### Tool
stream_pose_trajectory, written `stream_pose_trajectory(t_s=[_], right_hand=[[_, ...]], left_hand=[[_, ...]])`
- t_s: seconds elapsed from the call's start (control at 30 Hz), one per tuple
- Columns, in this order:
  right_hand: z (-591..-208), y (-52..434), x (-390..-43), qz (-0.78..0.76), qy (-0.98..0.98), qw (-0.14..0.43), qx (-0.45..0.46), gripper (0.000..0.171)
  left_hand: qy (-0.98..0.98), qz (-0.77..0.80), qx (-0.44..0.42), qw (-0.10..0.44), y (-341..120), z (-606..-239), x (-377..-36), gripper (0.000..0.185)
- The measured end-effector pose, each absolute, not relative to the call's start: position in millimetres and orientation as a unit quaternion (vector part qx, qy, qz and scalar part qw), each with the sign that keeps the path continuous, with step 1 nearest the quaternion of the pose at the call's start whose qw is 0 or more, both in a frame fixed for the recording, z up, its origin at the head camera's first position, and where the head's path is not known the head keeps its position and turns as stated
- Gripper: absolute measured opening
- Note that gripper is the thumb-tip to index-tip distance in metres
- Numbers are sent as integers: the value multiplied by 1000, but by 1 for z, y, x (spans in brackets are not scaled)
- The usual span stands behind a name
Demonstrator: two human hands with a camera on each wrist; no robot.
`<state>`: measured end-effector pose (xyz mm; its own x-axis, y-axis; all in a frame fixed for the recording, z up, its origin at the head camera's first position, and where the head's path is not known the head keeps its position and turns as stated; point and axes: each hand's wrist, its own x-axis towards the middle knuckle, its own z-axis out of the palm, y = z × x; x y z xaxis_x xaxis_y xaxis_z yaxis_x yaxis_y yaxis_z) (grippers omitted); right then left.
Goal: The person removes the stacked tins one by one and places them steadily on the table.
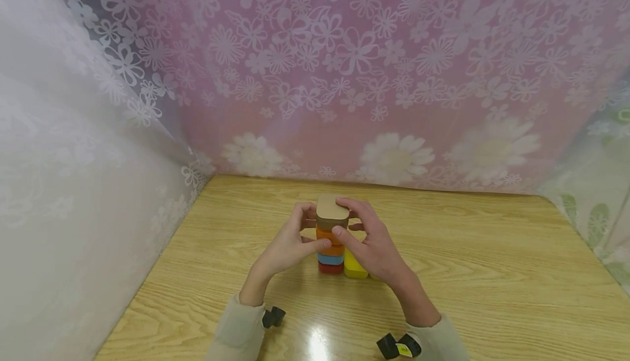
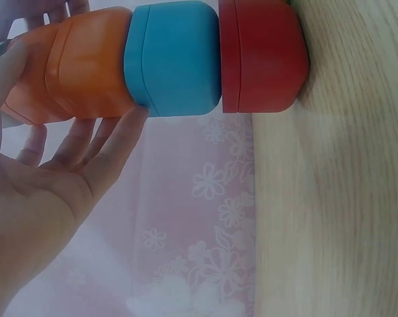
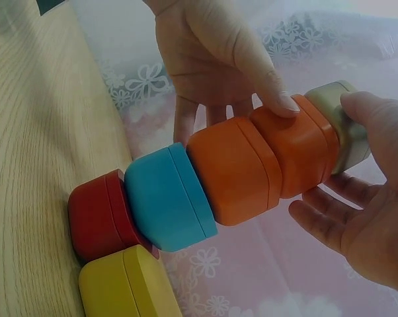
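Flowered pink cloth hangs behind a pale wooden worktop (image 1: 492,273), and near the middle of that worktop stands a tower of rounded blocks. From the bottom up it runs red block (image 3: 96,221), blue block (image 3: 166,198), two orange blocks (image 3: 235,172) and a tan block (image 1: 332,208) on top; a yellow block (image 1: 354,267) sits on the worktop just beside the red block, on the tower's right. The left hand (image 1: 290,246) comes at the tower from its left, fingers relaxed, with the thumb pressed against the upper orange block and the fingertips (image 2: 129,122) touching the tower's side near the seam between orange and blue. The right hand (image 1: 371,240) cups the tower's right side, fingers loosely spread, its thumb resting on the tan block's edge and its forefinger laid along the orange blocks. Judging by this, the step in hand looks like seating and squaring the topmost block while both hands brace the stack. The orange pair sits slightly off line with the blue one, so the next move calls for light, even pressure from both sides and a slow release, lest the tower tip toward the yellow block.
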<state>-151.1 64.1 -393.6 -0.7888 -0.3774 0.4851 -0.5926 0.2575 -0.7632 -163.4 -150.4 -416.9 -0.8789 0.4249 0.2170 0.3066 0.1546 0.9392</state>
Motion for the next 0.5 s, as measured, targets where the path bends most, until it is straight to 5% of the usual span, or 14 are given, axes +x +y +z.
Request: stream_pose_trajectory(t_s=[0.5], right_hand=[[-395, 63, -151, 528, -782, 110, 311, 53]], left_hand=[[780, 572, 244, 75, -151, -418, -163, 66]])
